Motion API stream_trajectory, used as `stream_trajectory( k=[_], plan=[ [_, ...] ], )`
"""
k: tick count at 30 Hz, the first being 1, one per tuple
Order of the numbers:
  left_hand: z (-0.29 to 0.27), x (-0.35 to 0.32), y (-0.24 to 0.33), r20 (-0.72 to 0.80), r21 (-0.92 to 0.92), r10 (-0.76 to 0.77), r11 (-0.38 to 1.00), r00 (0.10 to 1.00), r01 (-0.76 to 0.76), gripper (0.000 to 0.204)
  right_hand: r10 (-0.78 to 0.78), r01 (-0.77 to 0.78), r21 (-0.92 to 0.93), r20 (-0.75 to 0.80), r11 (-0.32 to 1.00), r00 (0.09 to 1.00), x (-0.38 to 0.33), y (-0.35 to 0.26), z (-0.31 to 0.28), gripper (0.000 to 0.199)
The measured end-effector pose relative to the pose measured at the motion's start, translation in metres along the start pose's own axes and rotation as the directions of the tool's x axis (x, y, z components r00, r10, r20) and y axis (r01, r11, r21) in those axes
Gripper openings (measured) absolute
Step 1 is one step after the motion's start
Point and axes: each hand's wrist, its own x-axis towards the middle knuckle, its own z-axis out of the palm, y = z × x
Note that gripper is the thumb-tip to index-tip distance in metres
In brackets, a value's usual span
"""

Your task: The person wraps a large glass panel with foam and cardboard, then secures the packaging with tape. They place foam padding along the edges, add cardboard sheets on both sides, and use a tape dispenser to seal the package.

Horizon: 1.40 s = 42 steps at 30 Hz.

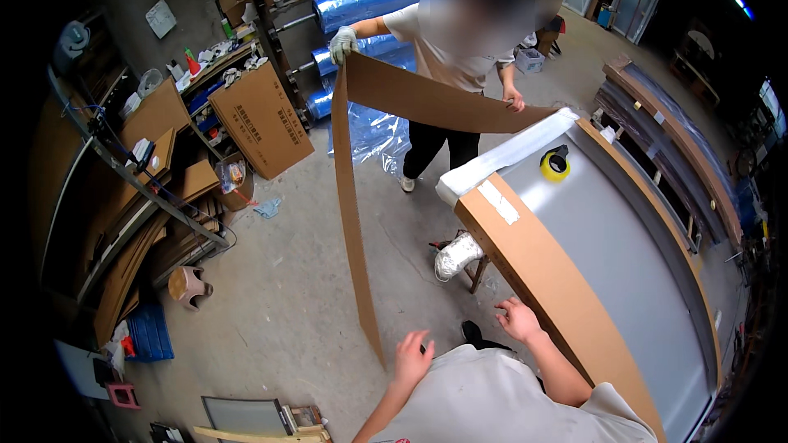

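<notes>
While reaching with both palms spread and empty, left hand [410, 357] just short of the cardboard strip's [351, 221] lower end, right hand [519, 320] beside the wrapped panel's [558, 287] edge. Likely to buckle or swing away: only the co-worker's glove [343, 43] steadies it, far above.

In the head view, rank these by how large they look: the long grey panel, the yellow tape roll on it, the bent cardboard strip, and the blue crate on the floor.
1. Long grey panel, largest.
2. Bent cardboard strip, held by a co-worker's gloved hand.
3. Blue crate.
4. Yellow tape roll, smallest.

The fisheye bends and shrinks things near the rim, so the crate's true size is unsure.
</notes>
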Motion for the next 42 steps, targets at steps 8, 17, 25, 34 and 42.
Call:
stream_trajectory(
  k=[8, 17, 25, 34, 42],
  plan=[
    [-0.008, -0.028, -0.047, 0.321, -0.205, -0.186, 0.944, 0.929, 0.260, 0.028, 0.087, -0.109, -0.037, -0.382, 0.993, 0.920, -0.012, 0.052, -0.036, 0.021],
    [0.037, -0.059, -0.165, 0.273, -0.024, -0.334, 0.935, 0.902, 0.353, 0.033, 0.195, -0.237, -0.027, -0.482, 0.971, 0.854, -0.063, 0.107, -0.035, 0.022],
    [0.060, -0.212, -0.238, 0.435, 0.580, -0.770, 0.636, 0.467, 0.508, 0.048, 0.083, -0.056, 0.072, -0.448, 0.996, 0.890, -0.071, 0.129, -0.038, 0.021],
    [0.139, -0.283, -0.127, 0.515, 0.529, -0.686, 0.726, 0.514, 0.439, 0.047, -0.072, 0.178, 0.160, -0.515, 0.971, 0.854, -0.174, 0.161, -0.054, 0.016],
    [0.194, -0.284, -0.070, 0.529, 0.616, -0.617, 0.751, 0.583, 0.236, 0.042, -0.113, 0.162, 0.027, -0.602, 0.986, 0.790, -0.245, 0.250, -0.052, 0.014]
  ],
)
